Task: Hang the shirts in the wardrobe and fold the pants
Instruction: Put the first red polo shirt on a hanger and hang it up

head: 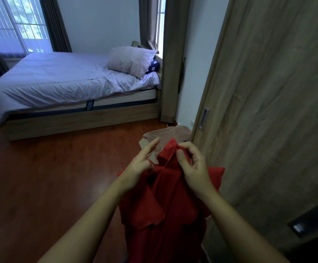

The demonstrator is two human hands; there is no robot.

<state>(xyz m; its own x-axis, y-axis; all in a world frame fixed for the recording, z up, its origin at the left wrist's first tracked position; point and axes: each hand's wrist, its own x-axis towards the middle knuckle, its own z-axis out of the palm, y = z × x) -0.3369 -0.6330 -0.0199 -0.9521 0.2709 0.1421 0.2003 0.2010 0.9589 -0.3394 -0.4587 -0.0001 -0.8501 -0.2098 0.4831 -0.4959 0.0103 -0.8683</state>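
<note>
A bedroom with a red-brown wood floor [59, 177]: a made bed [59, 78] with one pillow [129, 60] lies at ten o'clock, and a pale wooden wardrobe door [268, 92] fills the frame from one to four o'clock. At six o'clock a person holds up a red shirt [163, 215], just beside the door and not yet inside the wardrobe. The right hand [194, 168] pinches the collar end at the top. The left hand [141, 164] grips the fabric near the shoulder with its lower fingers, two fingers pointing straight out. The rest of the shirt hangs loose below the wrists. A brown cloth [165, 132] lies heaped at twelve o'clock beyond the hands.

No hanger can be made out. The hold looks light, so the collar could slip from the pinch and the shirt drop in a crumpled heap. With both hands taken, sliding the door aside would mean freeing one of them.
</note>
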